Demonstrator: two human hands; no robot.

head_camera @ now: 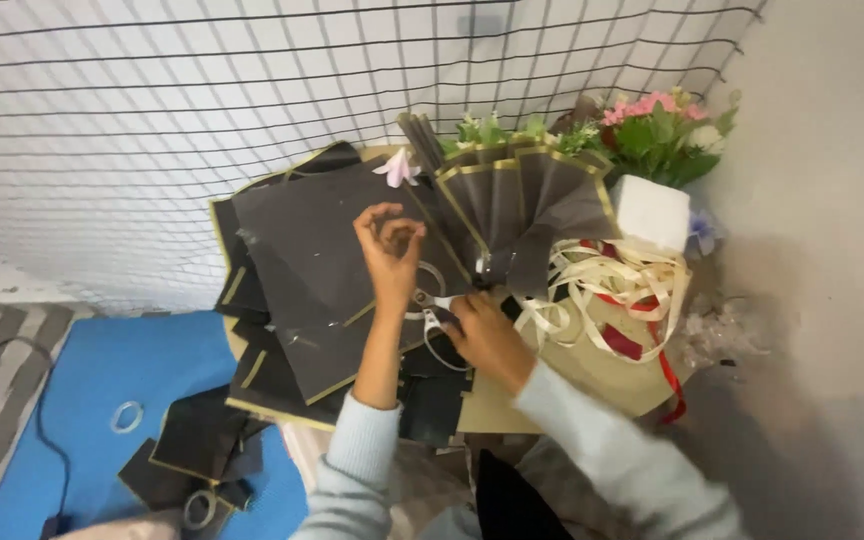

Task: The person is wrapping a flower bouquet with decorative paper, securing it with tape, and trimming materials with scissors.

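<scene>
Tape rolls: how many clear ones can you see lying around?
3: one tape roll on the blue mat, one by the fallen black sheets, one between the hands. Others may hide under paper.

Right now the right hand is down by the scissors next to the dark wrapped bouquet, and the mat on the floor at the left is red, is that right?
Not quite: the mat is blue, not red, as the head view shows. The rest holds: the right hand is at the scissors beside the dark wrapped bouquet.

Silver scissors (435,318) flat on black wrapping sheets (322,260)
</scene>
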